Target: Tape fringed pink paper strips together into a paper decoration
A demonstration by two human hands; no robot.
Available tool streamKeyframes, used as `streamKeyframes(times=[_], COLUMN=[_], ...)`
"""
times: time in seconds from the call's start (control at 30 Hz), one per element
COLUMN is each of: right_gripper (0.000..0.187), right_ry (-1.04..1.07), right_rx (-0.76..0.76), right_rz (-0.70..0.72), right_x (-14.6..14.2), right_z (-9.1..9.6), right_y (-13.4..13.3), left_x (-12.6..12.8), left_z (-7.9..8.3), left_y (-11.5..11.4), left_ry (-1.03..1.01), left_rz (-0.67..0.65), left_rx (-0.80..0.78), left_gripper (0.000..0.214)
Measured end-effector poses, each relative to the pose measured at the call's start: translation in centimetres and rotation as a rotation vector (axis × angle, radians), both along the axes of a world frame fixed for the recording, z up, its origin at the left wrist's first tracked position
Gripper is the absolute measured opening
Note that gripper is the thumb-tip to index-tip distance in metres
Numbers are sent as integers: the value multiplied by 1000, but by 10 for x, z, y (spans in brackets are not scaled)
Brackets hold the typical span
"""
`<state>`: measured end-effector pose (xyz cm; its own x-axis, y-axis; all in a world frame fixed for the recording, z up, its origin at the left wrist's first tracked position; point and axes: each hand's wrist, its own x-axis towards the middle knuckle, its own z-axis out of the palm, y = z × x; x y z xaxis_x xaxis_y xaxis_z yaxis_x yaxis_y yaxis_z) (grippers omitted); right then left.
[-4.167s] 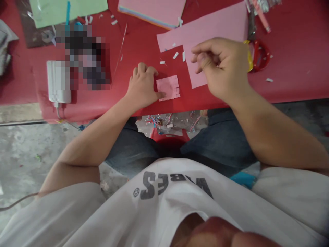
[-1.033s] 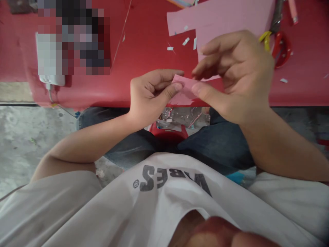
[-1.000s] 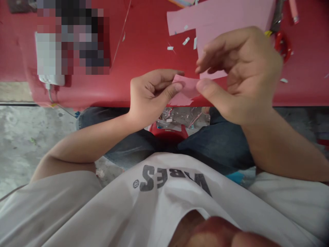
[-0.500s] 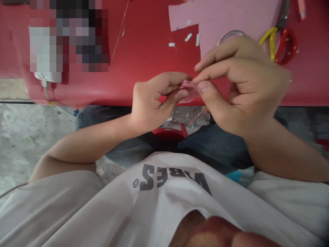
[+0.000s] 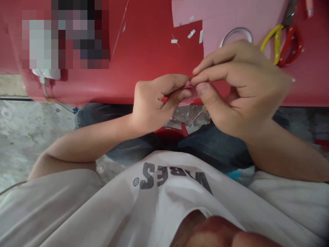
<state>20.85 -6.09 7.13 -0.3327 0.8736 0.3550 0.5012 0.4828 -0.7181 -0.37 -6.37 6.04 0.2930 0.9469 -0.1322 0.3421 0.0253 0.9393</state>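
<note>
A small piece of pink paper [image 5: 189, 84] is up between my hands, over the front edge of the red table [image 5: 144, 51]. My left hand [image 5: 154, 101] pinches it between thumb and fingers, which cover most of it. From the other side, my right hand [image 5: 241, 85] bends in with its index fingertip at the paper's upper edge and its thumb just below. Whatever lies between those right fingertips is too small to make out clearly. Behind the right hand, a roll of tape [image 5: 238, 30] is partly hidden.
Larger pink paper [image 5: 218, 17] lies at the back with white scraps [image 5: 191, 33] beside it. Scissors with yellow and red handles [image 5: 290, 46] rest at the right. A white charger-like block [image 5: 48, 73] with a cable is at the left, near a blurred patch.
The view has shifted slightly, so the items on the table sit a little higher. My hands stay together at the paper, with the fingers only slightly moved.
</note>
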Motion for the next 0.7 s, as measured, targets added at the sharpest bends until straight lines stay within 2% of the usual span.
streamKeyframes(times=[0.13,0.4,0.57,0.7], right_gripper=[26,26,33,31], right_ry=[-23,-122,-175,-233], right_rx=[65,79,115,221], right_rz=[21,17,29,22], right_x=[-1,-4,-2,-2], right_z=[0,0,-2,-5], right_y=[-1,-7,-8,-7], left_x=[-3,-3,-2,-1], left_z=[-3,-4,-2,-12], left_y=[-1,0,-1,-2], left_ry=[107,199,119,18], left_rz=[-40,12,-9,20], left_rx=[101,122,157,277], left_gripper=[46,37,33,25])
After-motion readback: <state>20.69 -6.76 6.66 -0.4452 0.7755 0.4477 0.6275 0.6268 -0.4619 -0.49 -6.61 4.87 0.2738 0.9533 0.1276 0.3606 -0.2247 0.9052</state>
